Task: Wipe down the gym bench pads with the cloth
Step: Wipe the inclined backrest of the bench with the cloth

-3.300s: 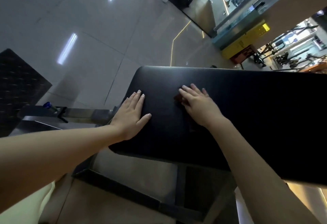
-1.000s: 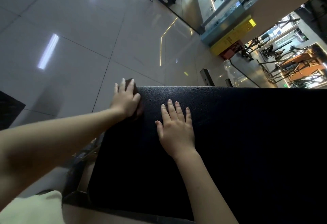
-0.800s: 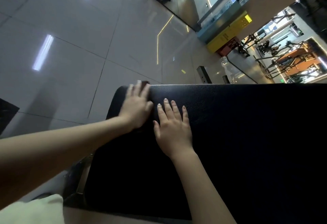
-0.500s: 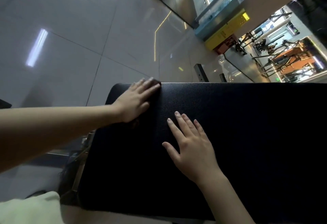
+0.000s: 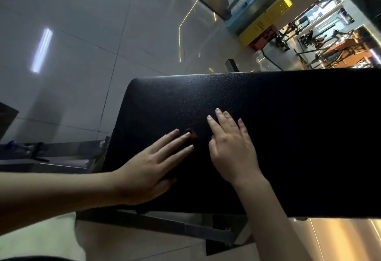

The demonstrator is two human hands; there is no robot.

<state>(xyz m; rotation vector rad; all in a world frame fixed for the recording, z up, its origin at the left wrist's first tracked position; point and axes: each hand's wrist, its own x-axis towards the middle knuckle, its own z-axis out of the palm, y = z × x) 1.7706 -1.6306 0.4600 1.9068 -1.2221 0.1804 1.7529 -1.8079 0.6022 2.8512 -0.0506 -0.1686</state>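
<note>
Head camera gives me the bench pad (image 5: 288, 137): black, grained like leather, with a rounded corner at its far left. Its long axis runs left to right, out past the right edge. I see only a small dark reddish scrap of the cloth (image 5: 191, 135), peeking out at the fingertips of my left hand (image 5: 152, 168), which lies flat on it with straight fingers, near the pad's left end. My right hand (image 5: 232, 149) lies flat on the bare pad just right of the cloth, fingers straight.
</note>
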